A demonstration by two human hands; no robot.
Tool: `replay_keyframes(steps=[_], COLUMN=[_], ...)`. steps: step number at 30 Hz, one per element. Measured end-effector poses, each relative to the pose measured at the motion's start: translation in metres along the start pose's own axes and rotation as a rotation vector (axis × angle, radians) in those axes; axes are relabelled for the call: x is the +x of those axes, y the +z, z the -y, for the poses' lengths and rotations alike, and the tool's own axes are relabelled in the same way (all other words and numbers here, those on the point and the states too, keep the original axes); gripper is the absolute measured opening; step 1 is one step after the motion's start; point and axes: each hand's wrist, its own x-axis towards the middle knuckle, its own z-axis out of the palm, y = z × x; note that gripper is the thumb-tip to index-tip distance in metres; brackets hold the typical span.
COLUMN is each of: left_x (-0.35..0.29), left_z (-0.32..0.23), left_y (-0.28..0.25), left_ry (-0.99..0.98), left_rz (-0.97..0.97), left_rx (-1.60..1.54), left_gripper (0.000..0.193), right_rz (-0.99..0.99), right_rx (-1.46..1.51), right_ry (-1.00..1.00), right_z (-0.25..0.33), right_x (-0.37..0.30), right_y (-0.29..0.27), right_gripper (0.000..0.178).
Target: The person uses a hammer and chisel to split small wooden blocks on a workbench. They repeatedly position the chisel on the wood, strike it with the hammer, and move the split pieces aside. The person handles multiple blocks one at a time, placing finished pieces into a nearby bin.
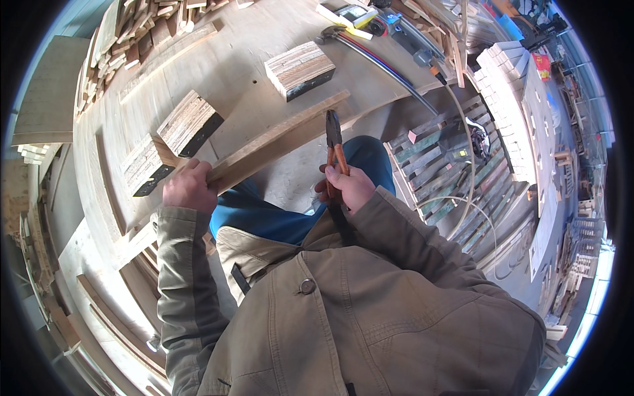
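Note:
My left hand (189,187) is closed around the near left end of a long, narrow wooden strip (281,135). The strip slants away to the right along the front edge of the workbench. My right hand (350,186) grips a pair of pliers (335,146) with orange handles and a dark head. The pliers point away from me, jaws up by the strip's far right end; whether they touch it I cannot tell. Just beyond my left hand sits a wood block (146,165) with a dark side, and a second block (190,124) lies next to it.
Another dark-sided block (300,70) sits farther back on the plywood benchtop (231,72). A hammer (380,59) lies near the bench's right edge, beside a yellow tool (347,18). Scrap wood (142,33) is heaped at the back left. A slatted pallet (439,171) stands right.

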Motion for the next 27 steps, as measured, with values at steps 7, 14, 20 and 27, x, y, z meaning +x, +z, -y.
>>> replay_keyframes(steps=[7,14,20,27], left_x=[-0.001,-0.004,-0.003,-0.004], left_z=[0.001,0.004,0.006,0.004], left_y=[0.0,0.004,0.006,0.006], left_ry=[0.026,0.033,0.044,0.048], left_rz=[-0.03,-0.052,-0.068,-0.093], left_rx=[-0.015,-0.003,-0.005,-0.018], left_gripper=[0.018,0.016,0.012,0.009], right_rz=[-0.019,-0.009,-0.022,-0.099], right_rx=[-0.01,-0.066,0.172,0.308], right_ry=[-0.03,0.027,-0.003,-0.048], right_z=[-0.002,0.006,0.001,-0.002], right_x=[-0.003,-0.003,-0.002,0.01], right_y=[0.034,0.045,0.062,0.086], right_gripper=[0.033,0.031,0.023,0.021])
